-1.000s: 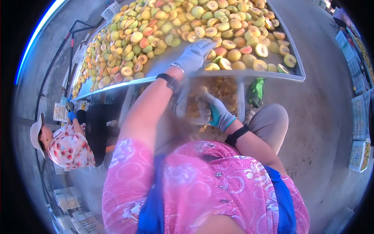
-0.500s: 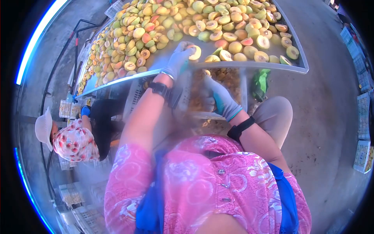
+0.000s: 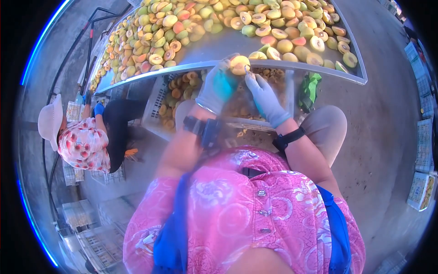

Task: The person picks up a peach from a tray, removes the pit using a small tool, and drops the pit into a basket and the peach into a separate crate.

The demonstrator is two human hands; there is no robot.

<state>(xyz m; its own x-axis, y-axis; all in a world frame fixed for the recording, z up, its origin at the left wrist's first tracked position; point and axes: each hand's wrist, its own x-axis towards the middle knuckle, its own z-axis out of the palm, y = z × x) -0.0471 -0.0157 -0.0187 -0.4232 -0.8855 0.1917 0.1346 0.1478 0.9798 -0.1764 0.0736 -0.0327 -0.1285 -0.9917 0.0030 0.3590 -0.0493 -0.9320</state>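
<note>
My left hand [image 3: 218, 87], in a grey and teal work glove, is closed round a peach half [image 3: 238, 65], held at the near edge of the metal tray. Close against that fruit is my gloved right hand [image 3: 266, 98], its fingers pinched together. A small shiny tip [image 3: 247, 68] shows at its fingertips and touches the peach half; the rest of this tool is hidden in the glove. Beyond both hands, the tray [image 3: 205, 52] bears many yellow, green and reddish peach halves [image 3: 317, 43], several with the cut face up.
Below the tray stand a white crate [image 3: 153, 107] of peach halves and another crate [image 3: 255, 123] with brownish scraps. A green bag [image 3: 310, 91] lies to the right. At left a person in a white hat [image 3: 50, 121] works by the tray. Crates [image 3: 422, 189] line the right side.
My left hand has drawn the peach half back from over the tray toward me. My right hand has risen from above the lower crate to meet it.
</note>
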